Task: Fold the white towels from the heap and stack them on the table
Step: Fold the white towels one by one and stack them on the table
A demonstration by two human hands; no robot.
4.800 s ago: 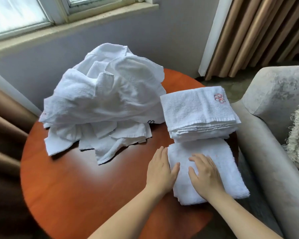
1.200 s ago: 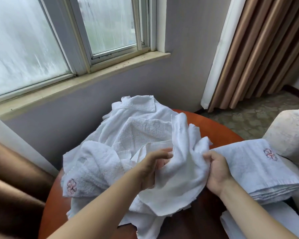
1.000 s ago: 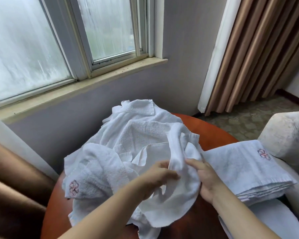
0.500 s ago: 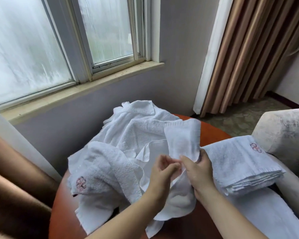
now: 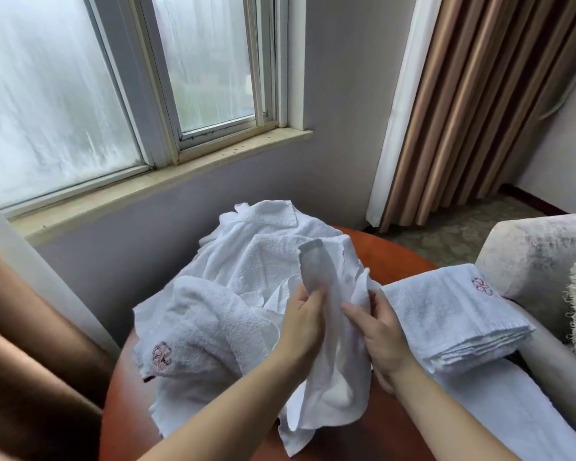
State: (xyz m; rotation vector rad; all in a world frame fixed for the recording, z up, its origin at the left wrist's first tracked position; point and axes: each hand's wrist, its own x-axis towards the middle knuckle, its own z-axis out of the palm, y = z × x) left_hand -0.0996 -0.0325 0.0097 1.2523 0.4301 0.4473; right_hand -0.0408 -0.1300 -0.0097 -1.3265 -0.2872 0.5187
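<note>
Left hand (image 5: pixel 301 322) and right hand (image 5: pixel 379 334) are each pinching the top of one loose towel (image 5: pixel 333 394), holding it up just in front of the heap (image 5: pixel 246 277). The folded stack (image 5: pixel 446 314) is sitting right of the heap on the table (image 5: pixel 396 264).

towel (image 5: pixel 330 377): plain white.
heap (image 5: pixel 213 321): white; a pink emblem (image 5: pixel 161 356) is stitched on one piece.
stack (image 5: pixel 446 314): white, marked by a like emblem at a corner.
table (image 5: pixel 396 261): red-brown.
curtain (image 5: pixel 479 94): tan, banded brown.
wall (image 5: pixel 346 94): pale grey.
armchair (image 5: pixel 529 254): light grey, mottled.
</note>
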